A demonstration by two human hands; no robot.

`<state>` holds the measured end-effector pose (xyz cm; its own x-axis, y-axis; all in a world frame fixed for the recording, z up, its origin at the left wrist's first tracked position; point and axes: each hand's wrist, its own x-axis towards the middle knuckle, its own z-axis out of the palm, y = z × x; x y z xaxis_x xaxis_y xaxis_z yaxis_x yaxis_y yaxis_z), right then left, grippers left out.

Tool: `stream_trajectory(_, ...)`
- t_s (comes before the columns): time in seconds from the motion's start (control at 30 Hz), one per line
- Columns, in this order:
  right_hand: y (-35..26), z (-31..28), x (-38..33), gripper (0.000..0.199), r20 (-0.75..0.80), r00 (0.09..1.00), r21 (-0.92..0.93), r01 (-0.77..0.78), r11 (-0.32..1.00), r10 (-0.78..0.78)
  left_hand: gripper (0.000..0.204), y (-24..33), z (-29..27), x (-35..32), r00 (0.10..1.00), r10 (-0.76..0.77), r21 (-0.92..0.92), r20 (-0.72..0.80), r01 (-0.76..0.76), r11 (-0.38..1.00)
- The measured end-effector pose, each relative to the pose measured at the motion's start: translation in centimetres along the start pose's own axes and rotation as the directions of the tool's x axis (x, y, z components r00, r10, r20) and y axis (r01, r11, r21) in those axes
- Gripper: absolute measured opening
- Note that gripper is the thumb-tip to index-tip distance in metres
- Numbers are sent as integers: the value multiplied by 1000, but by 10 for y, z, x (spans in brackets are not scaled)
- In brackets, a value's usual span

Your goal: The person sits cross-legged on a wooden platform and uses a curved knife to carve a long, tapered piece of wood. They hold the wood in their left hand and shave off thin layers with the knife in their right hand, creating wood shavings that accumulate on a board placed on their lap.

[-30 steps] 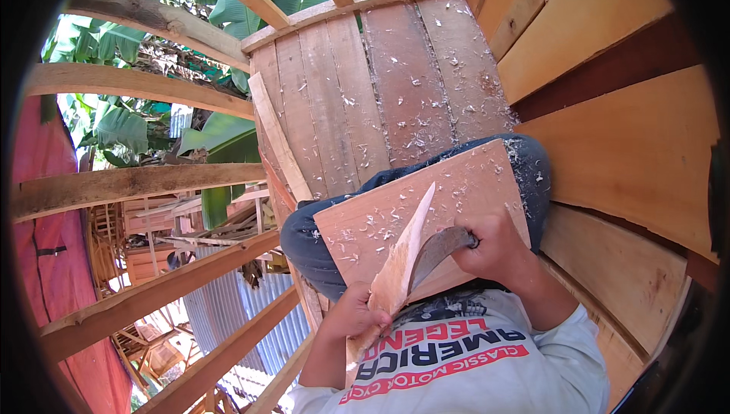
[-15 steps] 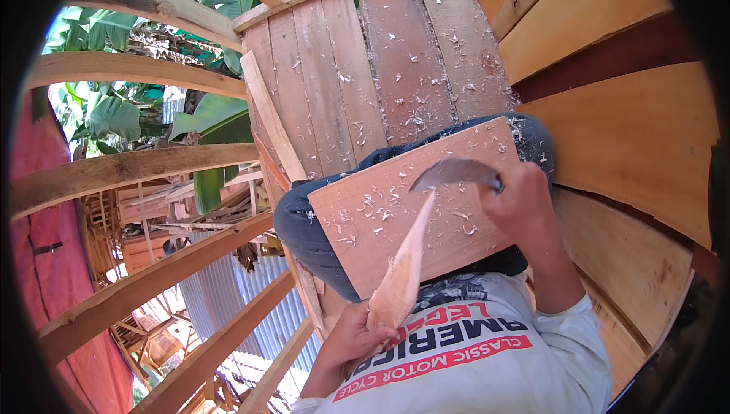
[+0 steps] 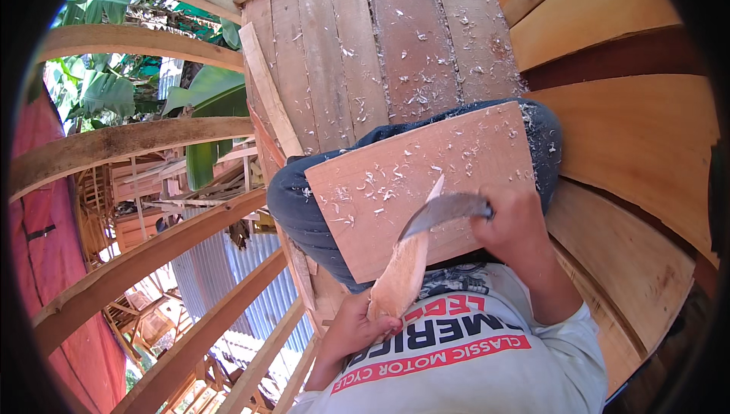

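Observation:
My left hand (image 3: 359, 328) is closed round the broad lower end of a pale, tapering piece of wood (image 3: 399, 279), whose thin tip points away from me over my lap. In my right hand (image 3: 514, 222) is a curved knife (image 3: 449, 210); the fist hides its handle. The blade lies across the middle of the wood piece, apparently against it. Under both, a flat rectangular board (image 3: 346, 193) rests on my crossed legs, scattered with curled wood shavings (image 3: 388, 192).
A plank floor (image 3: 327, 57) littered with shavings stretches ahead. Wide wooden boards (image 3: 631, 125) form a wall close on my right. On my left stand spaced wooden rails (image 3: 144, 134), with corrugated metal sheets (image 3: 228, 277), banana leaves and a red sheet (image 3: 57, 285) beyond.
The knife has come toward me, from near the wood piece's tip down to its middle, as my right hand lowered. My left hand keeps its hold. The view has shifted slightly.

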<state>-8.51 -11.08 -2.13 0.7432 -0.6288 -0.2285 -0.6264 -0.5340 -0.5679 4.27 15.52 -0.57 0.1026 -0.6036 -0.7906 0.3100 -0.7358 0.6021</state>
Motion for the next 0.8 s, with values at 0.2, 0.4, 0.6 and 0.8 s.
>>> stream_trajectory(0.2, -19, 0, -23, 15, 125, 982, 91, 132, 987, -142, 62, -8, 3, -1, 991, 134, 86, -4, -133, 987)
stream_trajectory(0.4, 5, -10, -3, 19, -94, 995, 112, -3, 994, 13, 63, -2, 1, 1, 999, 37, 57, 19, -38, 998)
stream_trajectory(0.6, 38, -6, 16, 15, -197, 958, 65, -198, 978, 207, 63, 0, 4, 1, 999, 32, 10, 40, -32, 999)
stream_trajectory(0.8, 9, 5, 8, 17, -48, 989, 133, -136, 982, 143, 64, -10, 4, 7, 988, 147, -14, 52, -147, 989)
